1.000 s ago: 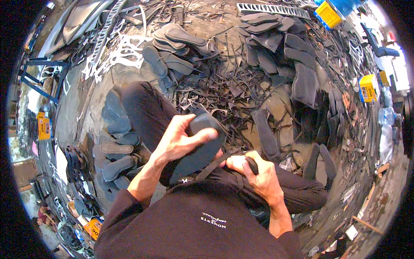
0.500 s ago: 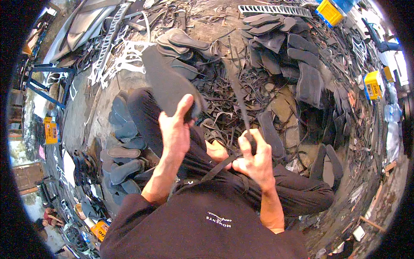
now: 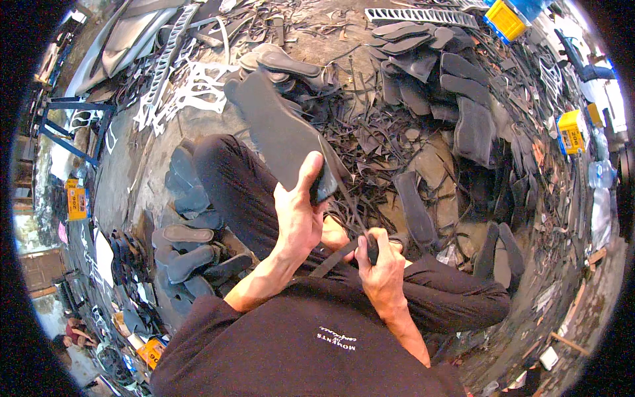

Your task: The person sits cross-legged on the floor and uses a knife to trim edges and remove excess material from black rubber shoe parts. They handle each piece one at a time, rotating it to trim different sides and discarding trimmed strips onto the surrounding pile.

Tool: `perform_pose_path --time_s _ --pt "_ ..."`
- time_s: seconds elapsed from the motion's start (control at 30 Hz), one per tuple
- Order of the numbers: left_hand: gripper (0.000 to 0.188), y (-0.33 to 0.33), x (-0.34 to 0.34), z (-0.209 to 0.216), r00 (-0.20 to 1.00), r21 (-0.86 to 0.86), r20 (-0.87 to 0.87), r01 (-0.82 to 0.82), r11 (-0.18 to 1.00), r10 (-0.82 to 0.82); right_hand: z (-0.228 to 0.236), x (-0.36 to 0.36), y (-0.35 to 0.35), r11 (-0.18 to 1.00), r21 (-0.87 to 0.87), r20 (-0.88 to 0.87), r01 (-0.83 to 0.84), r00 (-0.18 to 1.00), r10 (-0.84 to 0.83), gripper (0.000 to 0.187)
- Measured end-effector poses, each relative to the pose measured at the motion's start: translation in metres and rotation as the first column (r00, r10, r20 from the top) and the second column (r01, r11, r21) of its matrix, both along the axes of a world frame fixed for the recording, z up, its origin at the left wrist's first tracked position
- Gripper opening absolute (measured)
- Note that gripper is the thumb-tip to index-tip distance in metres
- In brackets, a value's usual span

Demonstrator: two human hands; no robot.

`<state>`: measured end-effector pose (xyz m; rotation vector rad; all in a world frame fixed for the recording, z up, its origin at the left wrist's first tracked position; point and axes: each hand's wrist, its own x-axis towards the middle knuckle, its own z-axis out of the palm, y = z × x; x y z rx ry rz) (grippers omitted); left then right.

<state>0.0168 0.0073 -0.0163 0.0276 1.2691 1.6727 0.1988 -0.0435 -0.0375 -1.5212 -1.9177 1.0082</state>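
Note:
My left hand (image 3: pixel 301 215) is closed round the heel end of a dark grey shoe sole (image 3: pixel 278 132), thumb on top. The sole points up and to the left, above my bent knee. My right hand (image 3: pixel 382 271) is wrapped round the dark handle (image 3: pixel 372 250) of what looks like a knife. Its long, thin blade (image 3: pixel 352 206) slants up and left beside the sole's right edge; whether it touches the sole I cannot tell. A dark strap (image 3: pixel 333 259) runs below my right hand toward my lap. My fingers partly hide the heel and the handle.
Dark offcuts (image 3: pixel 377 142) cover the ground ahead. Stacked soles (image 3: pixel 463 79) lie at the right, with more soles (image 3: pixel 278 61) ahead and others (image 3: pixel 188 255) by my left leg. A single sole (image 3: pixel 415 205) lies right of centre. White cut-out sheets (image 3: pixel 198 92) lie at the far left.
My left hand has brought the sole right and slightly down. My right hand has moved down and slightly left, and the blade has swung left, close beside the sole.

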Motion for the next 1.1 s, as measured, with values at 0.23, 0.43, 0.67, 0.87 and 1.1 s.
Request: perform_pose_path --time_s 0.23,0.43,0.67,0.87,1.1 --pt "0.034 -0.017 -0.01 -0.005 0.943 0.08 0.082 0.317 0.945 -0.324 0.029 -0.014 0.047 0.982 -0.191 -0.044 0.015 0.999 -0.023 0.026" --pt "0.036 -0.04 -0.002 0.001 0.757 0.201 0.256 0.566 0.799 -0.601 0.004 -0.019 0.078 0.998 -0.04 -0.136 0.04 0.99 -0.045 0.019" --pt "0.055 -0.058 0.018 -0.004 0.746 0.091 0.229 0.623 0.777 -0.625 -0.026 -0.031 0.148 0.954 0.154 -0.018 0.257 0.966 -0.258 0.025" --pt "0.048 -0.07 0.006 -0.022 0.696 0.056 0.075 0.712 0.7 -0.714 -0.029 0.011 0.143 0.865 -0.5 -0.599 -0.041 0.738 -0.311 0.043" --pt "0.041 -0.024 -0.034 -0.053 0.793 0.044 -0.133 0.604 0.796 -0.594 -0.002 0.01 0.032 0.886 -0.434 -0.315 -0.165 0.949 0.022 0.06"
